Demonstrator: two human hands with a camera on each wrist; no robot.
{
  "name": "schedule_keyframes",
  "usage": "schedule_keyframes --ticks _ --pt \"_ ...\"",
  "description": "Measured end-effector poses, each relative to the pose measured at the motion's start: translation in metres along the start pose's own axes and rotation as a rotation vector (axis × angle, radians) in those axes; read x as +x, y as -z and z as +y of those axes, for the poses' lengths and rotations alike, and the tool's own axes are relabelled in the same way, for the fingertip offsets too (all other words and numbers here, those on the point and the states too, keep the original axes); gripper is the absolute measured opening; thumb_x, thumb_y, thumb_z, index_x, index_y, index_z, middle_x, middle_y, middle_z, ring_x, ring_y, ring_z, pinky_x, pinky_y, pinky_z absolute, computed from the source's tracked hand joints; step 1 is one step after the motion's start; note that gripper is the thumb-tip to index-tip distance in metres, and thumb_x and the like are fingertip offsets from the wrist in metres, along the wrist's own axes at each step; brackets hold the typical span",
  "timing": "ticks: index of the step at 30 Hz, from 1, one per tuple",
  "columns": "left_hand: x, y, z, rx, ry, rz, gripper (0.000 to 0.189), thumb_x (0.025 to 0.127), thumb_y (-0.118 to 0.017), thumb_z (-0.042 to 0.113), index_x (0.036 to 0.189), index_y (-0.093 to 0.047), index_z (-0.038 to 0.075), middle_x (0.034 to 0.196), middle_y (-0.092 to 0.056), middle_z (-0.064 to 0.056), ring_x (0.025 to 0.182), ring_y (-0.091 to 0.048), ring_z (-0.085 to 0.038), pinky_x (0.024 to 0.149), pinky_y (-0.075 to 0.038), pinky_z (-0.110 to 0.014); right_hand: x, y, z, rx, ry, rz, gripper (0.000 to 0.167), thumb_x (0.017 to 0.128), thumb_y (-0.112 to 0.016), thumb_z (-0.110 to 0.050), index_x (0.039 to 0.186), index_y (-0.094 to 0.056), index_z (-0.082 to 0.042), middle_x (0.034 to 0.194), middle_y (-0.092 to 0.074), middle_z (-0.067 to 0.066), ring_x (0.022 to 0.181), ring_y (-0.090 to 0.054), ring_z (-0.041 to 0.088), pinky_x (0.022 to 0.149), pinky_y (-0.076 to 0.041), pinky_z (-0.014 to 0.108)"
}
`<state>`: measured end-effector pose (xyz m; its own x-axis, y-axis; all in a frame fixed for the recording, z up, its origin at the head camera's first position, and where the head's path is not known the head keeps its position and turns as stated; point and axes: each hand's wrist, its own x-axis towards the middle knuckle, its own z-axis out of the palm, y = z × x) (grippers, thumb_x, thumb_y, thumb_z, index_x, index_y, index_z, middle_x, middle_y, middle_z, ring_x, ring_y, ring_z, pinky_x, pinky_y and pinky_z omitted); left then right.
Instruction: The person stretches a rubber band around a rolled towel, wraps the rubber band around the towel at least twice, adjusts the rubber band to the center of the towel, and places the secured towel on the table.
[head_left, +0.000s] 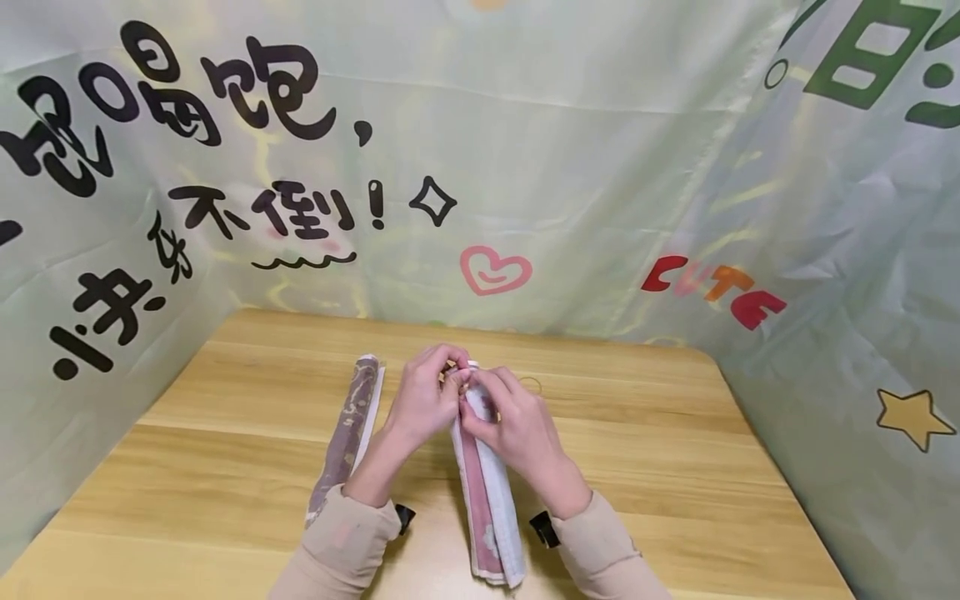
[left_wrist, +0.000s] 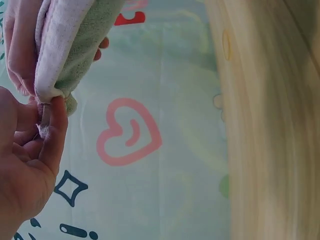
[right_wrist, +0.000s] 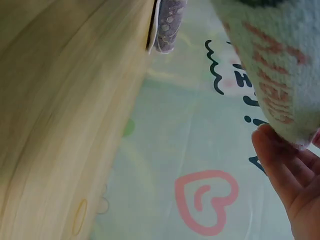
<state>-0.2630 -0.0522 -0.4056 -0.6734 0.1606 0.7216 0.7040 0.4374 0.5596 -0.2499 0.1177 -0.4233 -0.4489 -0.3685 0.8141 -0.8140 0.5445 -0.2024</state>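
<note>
Two bare hands close in on the upper end of a folded cloth [head_left: 486, 500], pink on one layer and pale on the other, with the left hand [head_left: 427, 400] pinching a corner between thumb and fingers and the right hand [head_left: 525, 425] gripping the same end from the other side. Fingertips meet near the top edge, and the cloth hangs long and narrow between the forearms, its far end tipped up off the table [head_left: 660, 467] (whether its near end rests on the wood cannot be told). Reddish marks run down the cloth's pale side in the right wrist view. To the left, well apart from it, a mauve patterned cloth [head_left: 352, 425] lies folded lengthwise on the tabletop, a white edge along one side, its near end beside the left sleeve [head_left: 341, 542]. A thin yellow loop [left_wrist: 224, 44] lies on the wood just beyond the right hand. Small black devices sit at both beige cuffs, one near the left wrist [head_left: 405, 519], the other near the right. Behind the table, a pale green printed backdrop [head_left: 585, 183] carries dark lettering, a pink heart [head_left: 492, 278], the word "CUTE" in warm colors and, at far right, a yellow star [head_left: 917, 419].
</note>
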Motion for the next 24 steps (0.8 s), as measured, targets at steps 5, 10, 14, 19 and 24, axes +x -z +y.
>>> schedule_keyframes --ticks 5,10,14,19,24 --pt "0.000 -0.003 -0.001 0.023 -0.006 -0.004 0.014 0.089 -0.077 0.000 0.091 -0.064 0.003 0.093 -0.069 -0.011 0.080 -0.062 -0.022 0.065 -0.054 -0.029 -0.002 -0.002 0.004 -0.011 0.019 0.017 0.024 0.081 -0.078 -0.007 0.100 -0.063 -0.004 0.091 -0.065 0.005 0.067 -0.062 0.014 0.056 -0.055 0.024" --pt "0.001 -0.001 -0.002 -0.022 -0.020 0.022 0.012 0.090 -0.076 0.000 0.092 -0.065 0.001 0.092 -0.069 -0.013 0.078 -0.064 -0.023 0.058 -0.054 -0.025 -0.002 -0.003 0.004 0.028 0.012 0.021 0.018 0.085 -0.077 -0.008 0.092 -0.061 -0.006 0.095 -0.066 0.005 0.070 -0.060 0.013 0.057 -0.053 0.021" --pt "0.002 0.002 -0.003 -0.077 -0.006 0.054 0.011 0.090 -0.076 -0.001 0.091 -0.065 0.000 0.093 -0.070 -0.015 0.078 -0.066 -0.026 0.054 -0.054 -0.023 -0.002 -0.003 0.003 0.062 0.016 0.024 0.018 0.087 -0.077 -0.008 0.087 -0.059 -0.008 0.101 -0.067 0.007 0.071 -0.061 0.013 0.059 -0.052 0.018" --pt "0.003 0.006 -0.002 -0.117 0.038 0.064 0.009 0.091 -0.075 0.000 0.092 -0.066 0.001 0.096 -0.071 -0.013 0.083 -0.067 -0.026 0.055 -0.055 -0.023 -0.001 -0.002 0.001 0.070 0.012 0.011 0.018 0.088 -0.078 -0.008 0.092 -0.061 -0.008 0.105 -0.067 0.008 0.074 -0.062 0.014 0.062 -0.054 0.018" --pt "0.004 0.008 0.001 -0.146 0.054 0.017 0.007 0.094 -0.073 0.003 0.096 -0.066 0.002 0.103 -0.071 -0.012 0.087 -0.068 -0.024 0.057 -0.056 -0.025 0.000 0.004 0.004 0.155 -0.022 0.003 0.024 0.090 -0.080 -0.008 0.106 -0.062 -0.005 0.105 -0.065 0.008 0.074 -0.064 0.015 0.062 -0.055 0.018"
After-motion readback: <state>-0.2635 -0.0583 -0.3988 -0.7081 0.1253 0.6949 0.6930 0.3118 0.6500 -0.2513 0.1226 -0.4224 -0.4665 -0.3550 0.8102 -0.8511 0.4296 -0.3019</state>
